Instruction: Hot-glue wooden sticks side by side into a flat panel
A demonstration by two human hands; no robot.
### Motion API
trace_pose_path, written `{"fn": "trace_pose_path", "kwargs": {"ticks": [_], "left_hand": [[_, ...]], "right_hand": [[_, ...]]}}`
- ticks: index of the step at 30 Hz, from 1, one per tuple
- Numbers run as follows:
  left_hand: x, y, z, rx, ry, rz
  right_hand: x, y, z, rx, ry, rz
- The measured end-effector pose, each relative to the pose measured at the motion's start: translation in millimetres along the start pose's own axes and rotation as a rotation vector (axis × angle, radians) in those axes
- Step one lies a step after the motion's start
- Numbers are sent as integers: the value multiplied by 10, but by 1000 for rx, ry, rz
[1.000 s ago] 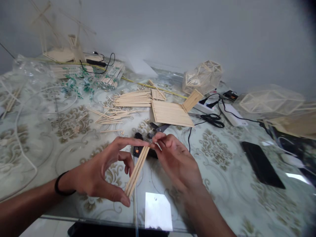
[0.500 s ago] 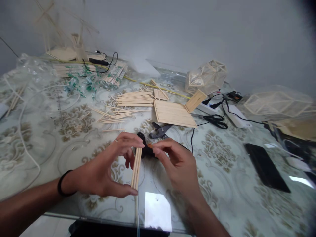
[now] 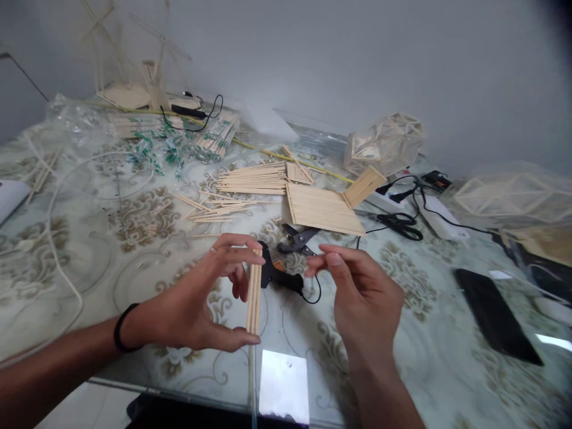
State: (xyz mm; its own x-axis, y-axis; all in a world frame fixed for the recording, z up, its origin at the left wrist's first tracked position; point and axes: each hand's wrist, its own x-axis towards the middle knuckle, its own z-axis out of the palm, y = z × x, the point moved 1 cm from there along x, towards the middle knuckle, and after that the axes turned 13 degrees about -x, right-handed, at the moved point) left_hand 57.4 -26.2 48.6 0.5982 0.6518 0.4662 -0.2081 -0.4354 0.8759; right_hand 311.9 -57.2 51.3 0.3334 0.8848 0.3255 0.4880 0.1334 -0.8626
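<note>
My left hand [image 3: 196, 298] holds a narrow strip of several pale wooden sticks [image 3: 254, 298] upright, thumb at its lower end and fingertips at its upper end. Behind the strip lies a black glue gun [image 3: 286, 280] with an orange trigger, partly hidden by my left fingers. To its right my right hand [image 3: 364, 292] hovers above the table, thumb against the curled fingers in a pinch. Whatever sits between those fingertips, if anything, is too small to see. Grey pliers [image 3: 297, 239] lie just beyond the glue gun.
Loose sticks [image 3: 218, 208] and a flat stick panel [image 3: 322, 208] lie farther back. Black scissors [image 3: 397, 225], a power strip [image 3: 440, 217] and a phone [image 3: 496, 316] are on the right. Bagged sticks [image 3: 217, 137] and stick-built frames [image 3: 388, 143] stand near the wall.
My right hand has moved right, away from the glue gun, uncovering its handle and orange trigger. My left hand still holds the strip, now turned slightly more upright. The view has shifted a little.
</note>
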Motion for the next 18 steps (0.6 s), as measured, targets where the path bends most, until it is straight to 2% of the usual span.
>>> {"fn": "trace_pose_path", "kwargs": {"ticks": [5,8,10,15,18], "left_hand": [[-10,-33,-9,-30,-6,19],[-2,-32,-17,-39,-20,31],[3,-31,-18,-58,-16,33],[4,-42,-6,-68,-16,44],[-1,-50,1,-92,-17,39]], "right_hand": [[-5,67,-46,18,76,32],[21,80,-43,74,46,11],[21,55,-11,110,-64,5],[-103,-48,132,296,-565,141],[-187,-96,195,397,-703,233]]}}
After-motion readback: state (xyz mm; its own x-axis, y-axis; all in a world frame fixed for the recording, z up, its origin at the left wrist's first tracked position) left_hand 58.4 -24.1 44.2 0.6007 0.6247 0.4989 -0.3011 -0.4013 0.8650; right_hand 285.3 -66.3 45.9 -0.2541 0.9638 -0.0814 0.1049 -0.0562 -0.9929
